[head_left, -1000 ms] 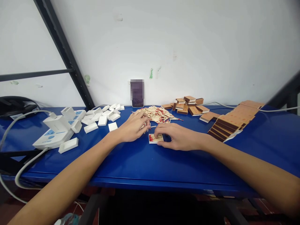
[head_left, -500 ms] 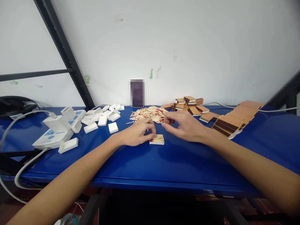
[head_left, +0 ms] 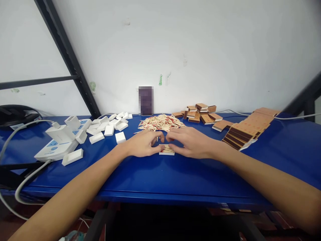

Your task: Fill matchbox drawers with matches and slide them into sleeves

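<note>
A small white matchbox tray (head_left: 166, 151) filled with matches lies on the blue table (head_left: 160, 174). My left hand (head_left: 142, 144) rests at its left end, fingers curled, thumb and fingertips touching the tray. My right hand (head_left: 190, 142) lies over its right side with fingers stretched out toward the left hand, pressing on the matches. Just behind both hands is a loose pile of red-tipped matches (head_left: 160, 122).
Several empty white trays (head_left: 107, 127) lie at the back left beside a white power strip with plugs and cables (head_left: 59, 140). Brown matchbox sleeves are heaped at the back (head_left: 200, 113) and stacked at the right (head_left: 248, 129). A dark blurred object (head_left: 145, 100) leans on the wall.
My right hand came back from the match pile and dropped onto the tray. My left hand stayed at the tray's left end.
</note>
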A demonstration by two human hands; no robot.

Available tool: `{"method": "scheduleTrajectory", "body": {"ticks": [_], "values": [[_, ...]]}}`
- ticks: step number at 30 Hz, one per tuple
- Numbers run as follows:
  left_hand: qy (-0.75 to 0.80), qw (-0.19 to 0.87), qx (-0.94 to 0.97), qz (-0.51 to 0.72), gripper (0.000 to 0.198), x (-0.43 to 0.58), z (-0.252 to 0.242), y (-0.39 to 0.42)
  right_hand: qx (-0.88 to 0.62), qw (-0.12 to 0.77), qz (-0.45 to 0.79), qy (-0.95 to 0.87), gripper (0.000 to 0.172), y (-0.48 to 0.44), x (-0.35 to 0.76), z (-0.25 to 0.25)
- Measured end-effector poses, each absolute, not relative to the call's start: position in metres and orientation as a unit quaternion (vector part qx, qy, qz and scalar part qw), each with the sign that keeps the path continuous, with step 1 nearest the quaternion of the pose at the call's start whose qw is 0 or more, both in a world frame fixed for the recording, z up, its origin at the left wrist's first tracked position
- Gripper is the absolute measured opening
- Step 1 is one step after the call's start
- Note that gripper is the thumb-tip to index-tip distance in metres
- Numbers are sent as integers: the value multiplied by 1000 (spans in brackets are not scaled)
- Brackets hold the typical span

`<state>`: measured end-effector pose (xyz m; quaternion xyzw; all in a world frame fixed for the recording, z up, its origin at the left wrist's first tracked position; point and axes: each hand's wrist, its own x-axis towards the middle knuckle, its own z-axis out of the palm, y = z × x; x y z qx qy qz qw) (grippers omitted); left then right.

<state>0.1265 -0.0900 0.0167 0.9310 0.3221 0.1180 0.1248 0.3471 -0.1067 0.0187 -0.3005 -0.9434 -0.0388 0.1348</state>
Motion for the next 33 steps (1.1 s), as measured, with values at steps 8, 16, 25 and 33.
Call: {"method": "scheduleTrajectory", "body": {"ticks": [8,16,25,33], "values": [[322,119,936,73,23,126,16,-89,-557,-46,-46,-828,29,-110,391,52],[323,86,942,45,29,128,21,-95,-595,-148,13,-790,17,-114,397,58],[323,79,942,50,25,130,16,-94,-394,-9,91,-914,49,-113,373,45],[318,69,944,61,23,132,15,-95,-333,64,52,-939,42,-111,362,30]]}}
